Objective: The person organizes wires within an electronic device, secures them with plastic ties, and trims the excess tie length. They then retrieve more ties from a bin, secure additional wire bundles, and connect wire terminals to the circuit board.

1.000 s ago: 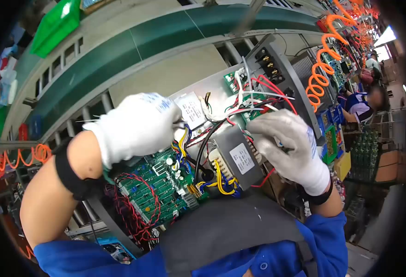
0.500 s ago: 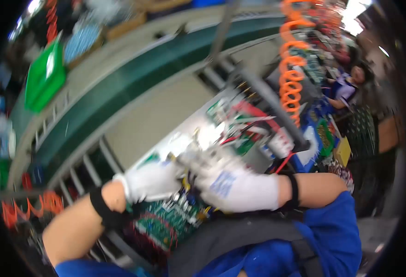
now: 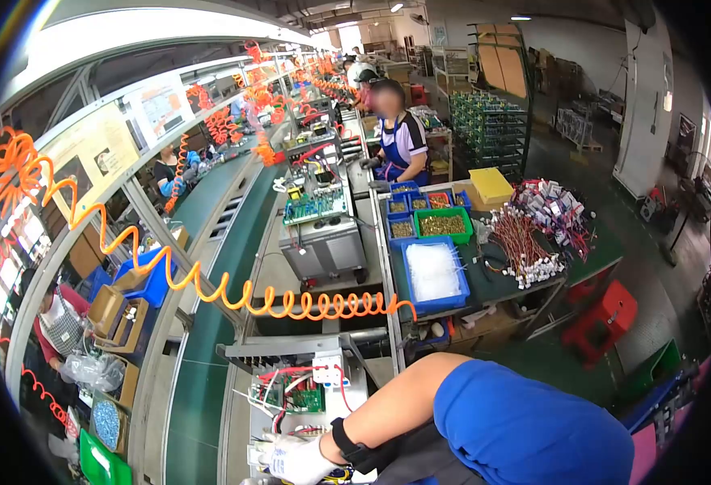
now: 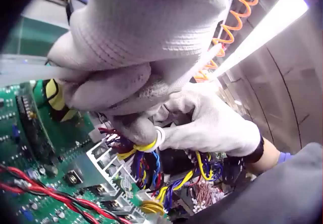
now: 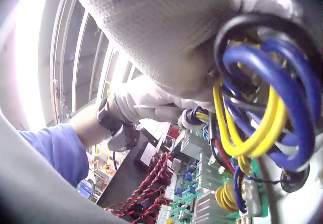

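My gloved left hand [image 4: 136, 37] curls its fingers and grips a bundle of coloured wires [image 4: 144, 166] over a green circuit board [image 4: 40, 148]. A flat translucent white strip [image 4: 25, 70], like a cable tie, runs out from under its fingers. My gloved right hand [image 4: 212, 125] meets it from the other side, its fingertips pinching the bundle beside a small white band [image 4: 160, 137]. In the right wrist view, thick blue wires [image 5: 298, 148] and yellow wires [image 5: 252, 143] loop below the right hand. The head view shows only the right hand at its lower edge.
An orange coiled hose [image 3: 291, 309] crosses above the unit. Beyond it another metal unit [image 3: 323, 246] stands on the line. To the right, a side table carries a blue tray [image 3: 452, 299] of white strips, small bins and wire harnesses [image 3: 525, 246]. A person [image 3: 400, 141] stands farther along.
My right hand has moved left from the grey labelled box to the wire bundle beside my left hand. The head view has swung up and right, along the line, leaving the left hand out of frame.
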